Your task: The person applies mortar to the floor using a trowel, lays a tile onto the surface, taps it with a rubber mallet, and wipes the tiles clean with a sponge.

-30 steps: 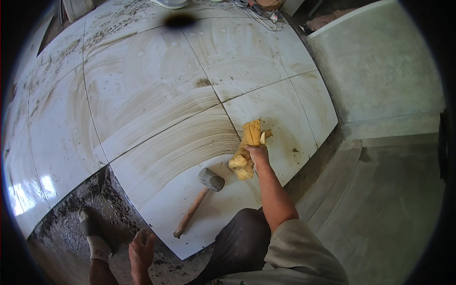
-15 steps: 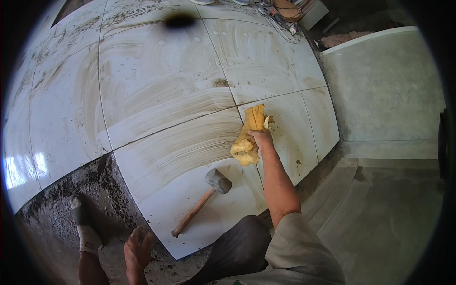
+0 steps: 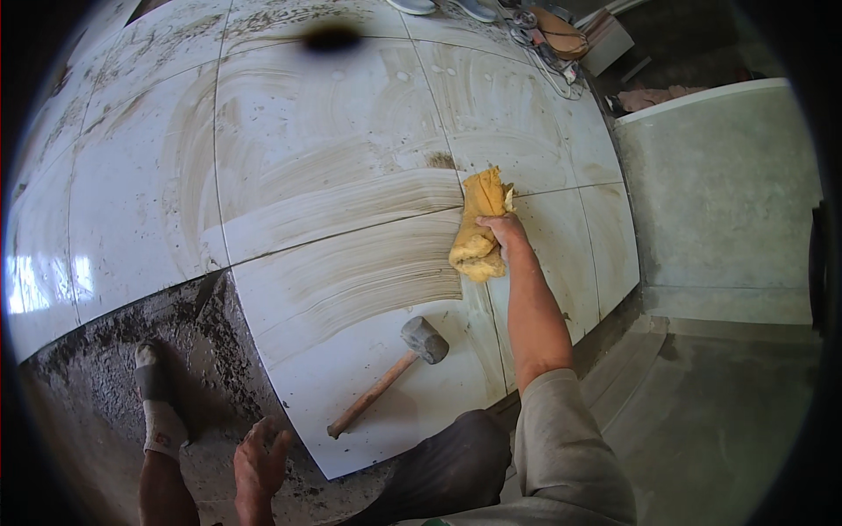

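My right hand (image 3: 505, 231) is closed around a bunched yellow sponge (image 3: 478, 254), pressed onto smeared white floor tiles (image 3: 298, 202) near a joint. Curved brown streaks run left from the sponge across the tiles. A rubber mallet (image 3: 377, 390) with a grey head and wooden handle lies on the nearest tile, below the sponge. Lower left, my left hand (image 3: 260, 465) hangs empty over the dark floor, its fingers loosely bent and thumb apart.
Dark, wet mortar (image 3: 202, 351) covers the untiled patch at left, where a socked foot (image 3: 162, 408) rests. A low grey wall (image 3: 715, 193) stands on the right. Cables and tools (image 3: 553, 44) lie at the far right, near pale shoes (image 3: 443, 7).
My right hand has moved the sponge farther away across the tiles. The view has shifted, with the mallet lying still on its tile. My left hand stays low at left.
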Demonstrator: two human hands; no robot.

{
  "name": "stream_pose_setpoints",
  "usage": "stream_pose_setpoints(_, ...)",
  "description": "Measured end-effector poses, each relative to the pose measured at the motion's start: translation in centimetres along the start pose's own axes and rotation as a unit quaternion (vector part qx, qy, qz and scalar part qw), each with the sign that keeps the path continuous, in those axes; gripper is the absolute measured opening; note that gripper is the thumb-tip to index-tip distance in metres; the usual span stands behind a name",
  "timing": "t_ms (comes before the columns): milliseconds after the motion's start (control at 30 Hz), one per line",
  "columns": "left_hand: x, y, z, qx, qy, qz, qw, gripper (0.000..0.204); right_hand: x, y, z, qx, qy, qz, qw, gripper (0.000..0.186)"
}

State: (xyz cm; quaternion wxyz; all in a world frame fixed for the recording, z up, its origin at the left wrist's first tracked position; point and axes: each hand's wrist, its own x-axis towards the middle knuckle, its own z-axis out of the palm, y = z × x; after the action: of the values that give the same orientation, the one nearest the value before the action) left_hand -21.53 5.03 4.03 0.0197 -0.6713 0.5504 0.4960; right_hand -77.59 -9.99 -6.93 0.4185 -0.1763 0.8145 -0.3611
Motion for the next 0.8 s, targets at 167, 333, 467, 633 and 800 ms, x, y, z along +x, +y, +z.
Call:
stream_pose_setpoints(167, -0.1, -1.0, 0.3, 0.0, 0.008, 0.03, 1.0, 0.046, 1.0, -1.5, 0.2, -0.077, -0.048, -0.002, 0.996, 0.038)
stream_pose_setpoints(333, -0.1, -1.1, 0.3, 0.016, 0.022, 0.069, 0.997, 0.04, 0.6, -3.9, 2.6, -0.163, -0.079, -0.034, 0.983, 0.045)
stream_pose_setpoints(467, -0.1, -0.8, 0.2, 0.011, 0.021, 0.052, 0.998, 0.041, -0.9, -5.9, 5.4, -0.275, -0.07, -0.072, 0.956, 0.048)
stream_pose_setpoints(633, 0.0, -0.4, -0.2, 0.011, 0.014, 0.022, 1.0, 0.045, -1.3, -5.9, 8.1, -0.29, -0.125, -0.095, 0.944, 0.043)
stream_pose_setpoints(800, -0.1, 0.1, -0.7, 0.007, 0.005, 0.001, 1.0, 0.046, -1.5, -4.8, 10.7, -0.271, -0.176, -0.121, 0.939, 0.041)
